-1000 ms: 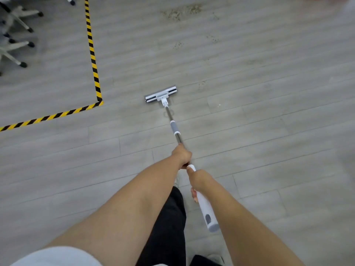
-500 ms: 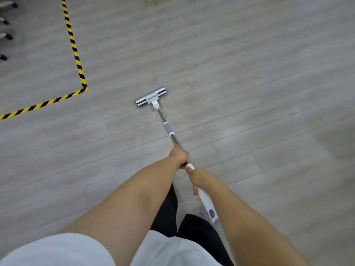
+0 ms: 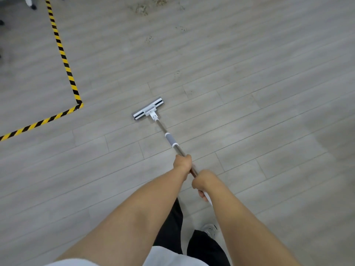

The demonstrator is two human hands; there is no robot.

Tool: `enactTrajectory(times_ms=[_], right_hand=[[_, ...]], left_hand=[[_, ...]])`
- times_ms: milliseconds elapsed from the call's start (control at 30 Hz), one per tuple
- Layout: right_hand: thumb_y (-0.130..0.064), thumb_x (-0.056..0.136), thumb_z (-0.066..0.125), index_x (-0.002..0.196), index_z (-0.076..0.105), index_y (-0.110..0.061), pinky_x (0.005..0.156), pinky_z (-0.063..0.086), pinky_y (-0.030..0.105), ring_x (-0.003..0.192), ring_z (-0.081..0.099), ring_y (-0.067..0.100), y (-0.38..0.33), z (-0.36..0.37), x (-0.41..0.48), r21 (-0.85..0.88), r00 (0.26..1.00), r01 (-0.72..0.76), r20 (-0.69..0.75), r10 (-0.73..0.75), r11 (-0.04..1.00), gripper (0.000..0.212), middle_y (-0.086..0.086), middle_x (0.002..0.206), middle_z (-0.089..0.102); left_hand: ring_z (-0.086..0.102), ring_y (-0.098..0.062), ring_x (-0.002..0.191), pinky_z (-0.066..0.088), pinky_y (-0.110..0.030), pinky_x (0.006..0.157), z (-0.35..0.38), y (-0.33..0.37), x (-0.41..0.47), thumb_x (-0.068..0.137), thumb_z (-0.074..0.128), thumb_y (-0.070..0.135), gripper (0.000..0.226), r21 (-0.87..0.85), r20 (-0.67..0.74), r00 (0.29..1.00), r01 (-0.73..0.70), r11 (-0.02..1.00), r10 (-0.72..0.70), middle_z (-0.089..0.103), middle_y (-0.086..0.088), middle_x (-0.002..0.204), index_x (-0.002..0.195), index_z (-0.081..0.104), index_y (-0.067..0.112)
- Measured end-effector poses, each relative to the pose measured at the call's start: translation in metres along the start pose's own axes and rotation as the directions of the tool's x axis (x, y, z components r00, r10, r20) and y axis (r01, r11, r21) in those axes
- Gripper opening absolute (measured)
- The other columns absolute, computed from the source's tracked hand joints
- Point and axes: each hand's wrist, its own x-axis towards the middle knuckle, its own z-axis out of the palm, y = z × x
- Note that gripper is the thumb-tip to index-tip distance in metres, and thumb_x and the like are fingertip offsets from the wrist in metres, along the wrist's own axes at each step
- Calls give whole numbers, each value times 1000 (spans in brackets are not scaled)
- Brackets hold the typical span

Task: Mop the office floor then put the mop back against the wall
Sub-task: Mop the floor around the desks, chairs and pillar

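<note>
A pale grey plank floor (image 3: 249,131) fills the whole view, seen from above. Two bare forearms (image 3: 134,208) reach in from 6 o'clock, above black trousers (image 3: 169,227) and a grey shoe (image 3: 210,229). A strip of yellow-and-black hazard tape (image 3: 63,54) is laid from 11 o'clock down to a corner at 9 o'clock, then off toward 8 o'clock.

The mop (image 3: 161,125) is held out ahead, angled slightly toward 11 o'clock. Its flat white mop head (image 3: 148,109) lies on the floor near the centre of the view, to the right of the tape corner and apart from it. The left hand (image 3: 182,162) is wrapped round the metal shaft, just below a grey sleeve (image 3: 171,140). The right hand (image 3: 203,181) is closed round the white end of the handle, just behind the left and nearer the body.

Crumbs of dirt (image 3: 142,9) are scattered at 12 o'clock, with fainter specks trailing toward 1 o'clock, well apart from the mop head. A chair castor (image 3: 31,4) is glimpsed at 11 o'clock.

The mopping step is judged to be under way, with the dirt not yet reached. A forward push toward 12 o'clock seems called for, the head kept flat. No wall is in view, so the return is judged some way off. No bucket, bin or other container is seen.
</note>
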Motion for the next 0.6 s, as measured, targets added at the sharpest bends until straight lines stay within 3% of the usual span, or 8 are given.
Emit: enactTrajectory(times_ms=[67, 133, 233, 300, 400, 600], right_hand=[[-13, 98, 45, 79, 55, -5, 47, 42, 27, 46, 54, 17, -27, -12, 1, -44, 1000, 14, -23, -15, 999, 23, 6, 50, 58], [-10, 98, 46, 85, 55, -2, 52, 47, 27, 50, 55, 20, -46, -24, 7, 27, 1000, 12, 2, -12, 1000, 18, 8, 55, 58], [-11, 94, 52, 96, 60, 3, 63, 51, 34, 58, 56, 26, -56, -38, 14, 159, 998, 26, 51, -35, 987, 16, 13, 60, 58], [-12, 92, 55, 86, 61, 6, 64, 49, 36, 63, 57, 28, -60, -49, 14, 175, 996, 51, 68, -64, 983, 20, 15, 60, 58], [-15, 90, 57, 72, 61, 1, 67, 48, 35, 61, 56, 26, -74, -75, 6, 134, 995, 80, 55, -88, 988, 24, 17, 65, 60], [-16, 92, 56, 81, 60, 1, 58, 43, 29, 50, 50, 22, -117, -121, -17, 129, 994, 106, 8, -108, 986, 20, 17, 68, 57]], left_hand=[[68, -21, 68, 55, -32, 67, -8, 23, 20, 96, 46, 24, 25, -24, -7, 1000, 10, 1000, -10, 68, -7, 72, 111, 55, 6], [65, -20, 64, 57, -36, 71, -16, 43, 42, 96, 47, 21, 20, -27, -1, 1000, 19, 999, -19, 68, -7, 67, 109, 54, 6], [66, -22, 66, 56, -33, 59, -26, 69, 65, 97, 48, 15, 15, -37, 44, 997, 67, 997, -66, 71, -17, 90, 110, 49, 9], [69, -26, 73, 54, -31, 53, -29, 85, 74, 94, 51, 14, 17, 22, 77, 996, 50, 999, -51, 70, -21, 108, 111, 50, 9], [71, -29, 81, 54, -29, 49, -31, 112, 76, 90, 55, 13, 22, 117, 92, 996, -14, 993, 3, 67, -20, 111, 110, 51, 7], [65, -21, 69, 53, -26, 44, -47, 184, 76, 87, 57, 9, 20, 160, 140, 989, -67, 985, 44, 63, -16, 108, 106, 49, 10]])
